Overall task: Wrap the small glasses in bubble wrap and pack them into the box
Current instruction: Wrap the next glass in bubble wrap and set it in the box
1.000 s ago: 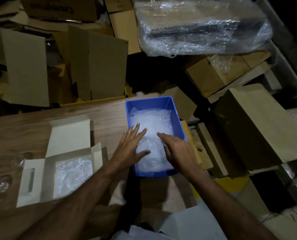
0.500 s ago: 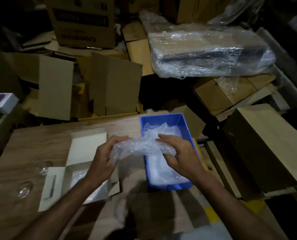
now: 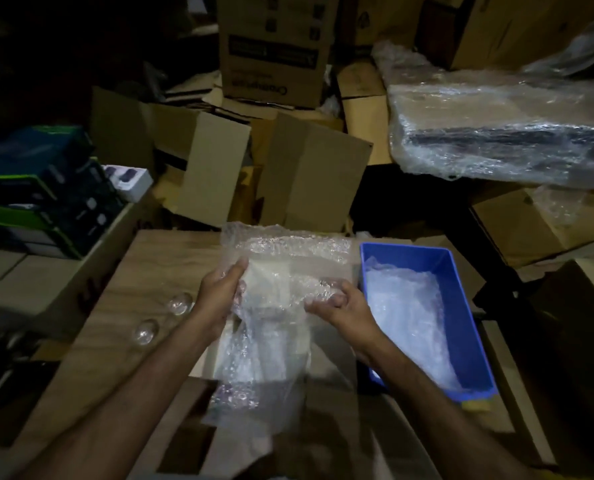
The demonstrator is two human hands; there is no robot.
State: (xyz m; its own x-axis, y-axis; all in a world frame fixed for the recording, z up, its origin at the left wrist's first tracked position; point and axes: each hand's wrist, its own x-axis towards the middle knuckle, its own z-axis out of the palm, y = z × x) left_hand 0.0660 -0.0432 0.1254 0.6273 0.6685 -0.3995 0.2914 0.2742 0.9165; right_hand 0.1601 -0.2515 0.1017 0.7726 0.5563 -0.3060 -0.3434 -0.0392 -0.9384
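A clear sheet of bubble wrap (image 3: 281, 258) is spread out in the air above the wooden table (image 3: 143, 271). My left hand (image 3: 219, 299) grips its left side and my right hand (image 3: 340, 306) pinches its right side. Through and under the sheet I see the small white box (image 3: 264, 341), mostly hidden. Two small clear glasses, one (image 3: 181, 303) nearer my left wrist and another (image 3: 146, 332) further left, stand on the table to the left of my left forearm.
A blue plastic bin (image 3: 461, 306) holding more bubble wrap sits at the table's right edge. Cardboard boxes (image 3: 309, 174) pile up behind the table, with a plastic-wrapped bundle (image 3: 503, 133) at the back right and dark product boxes (image 3: 46, 195) at the left.
Both hands lifted a sheet of bubble wrap out of the blue bin, carried it left over the white box and spread it open. The camera view shifted left and up.
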